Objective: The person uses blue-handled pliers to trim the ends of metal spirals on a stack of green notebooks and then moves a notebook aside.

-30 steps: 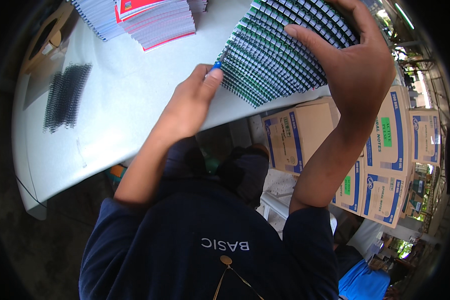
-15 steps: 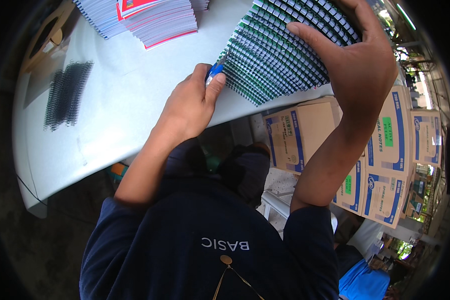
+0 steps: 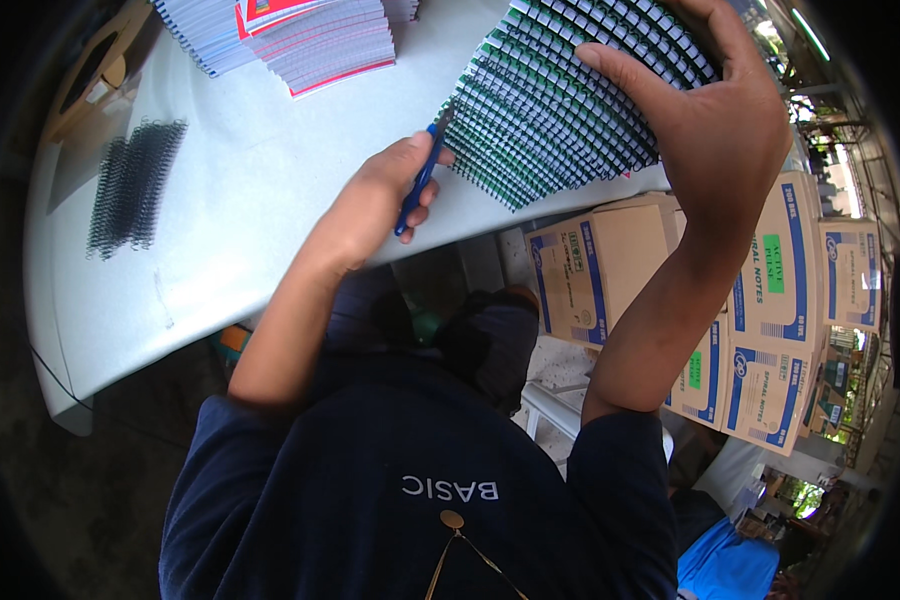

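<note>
A pair of blue-handled pliers [image 3: 421, 182] is gripped in my left hand [image 3: 372, 198]. Its dark tip touches, or comes very near, the left edge of a stack of spiral-bound notebooks [image 3: 545, 105], among the ends of the bindings. The stack leans in a fan, its black coils and green-and-white page edges facing me. My right hand [image 3: 722, 125] holds the stack's right side, thumb lying over the coils and fingers bent round the far side. Those fingertips are partly hidden at the top of the picture.
Loose black spiral coils [image 3: 135, 190] lie on the white table [image 3: 260, 190] at left. Stacks of red-covered notebooks [image 3: 325, 50] and blue-edged notebooks [image 3: 198, 35] stand at the back. Cardboard cartons [image 3: 770, 310] are piled to the right, below the table edge.
My left hand has turned and its grip on the pliers has shifted, so the blue handles now show along the fingers. My right hand and the notebook stack have barely moved.
</note>
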A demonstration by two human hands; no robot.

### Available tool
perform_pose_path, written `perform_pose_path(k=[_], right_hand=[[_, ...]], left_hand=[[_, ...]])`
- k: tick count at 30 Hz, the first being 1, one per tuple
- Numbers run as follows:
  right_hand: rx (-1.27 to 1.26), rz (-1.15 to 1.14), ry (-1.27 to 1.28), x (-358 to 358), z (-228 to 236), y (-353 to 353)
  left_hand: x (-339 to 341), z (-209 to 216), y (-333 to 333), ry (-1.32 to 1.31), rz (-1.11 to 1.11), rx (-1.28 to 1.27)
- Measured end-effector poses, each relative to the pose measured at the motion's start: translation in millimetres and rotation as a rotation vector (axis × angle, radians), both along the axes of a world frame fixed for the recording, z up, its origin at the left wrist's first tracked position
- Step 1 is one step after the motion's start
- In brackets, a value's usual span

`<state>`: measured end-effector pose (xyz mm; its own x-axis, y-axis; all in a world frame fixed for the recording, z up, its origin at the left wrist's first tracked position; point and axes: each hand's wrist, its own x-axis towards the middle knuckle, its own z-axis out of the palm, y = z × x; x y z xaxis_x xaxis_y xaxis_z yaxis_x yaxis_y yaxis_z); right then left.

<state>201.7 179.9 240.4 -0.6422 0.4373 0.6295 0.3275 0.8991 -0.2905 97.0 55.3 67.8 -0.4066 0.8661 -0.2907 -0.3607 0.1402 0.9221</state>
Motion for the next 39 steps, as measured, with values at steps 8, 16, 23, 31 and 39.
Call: perform_pose_path(k=[8, 16, 23, 31, 39], right_hand=[[0.188, 0.094, 0.176, 1.1, -17.9, 1.4], [0.153, 0.082, 0.158, 2.2, -15.2, -0.2], [0.153, 0.175, 0.239, 2.7, -24.0, 21.0], [0.229, 0.094, 0.207, 0.2, -22.8, 4.4], [0.19, 0.114, 0.173, 5.0, -14.4, 1.1]], left_hand=[[1.1, -3.9, -1.6, -0.377, -0.159, 0.283], [-3.0, -4.3, -0.3, -0.381, -0.132, 0.215], [-3.8, 0.1, -0.6, 0.365, -0.044, -0.037], [-5.8, -14.2, 0.0, -0.179, -0.099, 0.112], [-25.2, -38.4, 2.8, -0.71, -0.364, 0.428]])
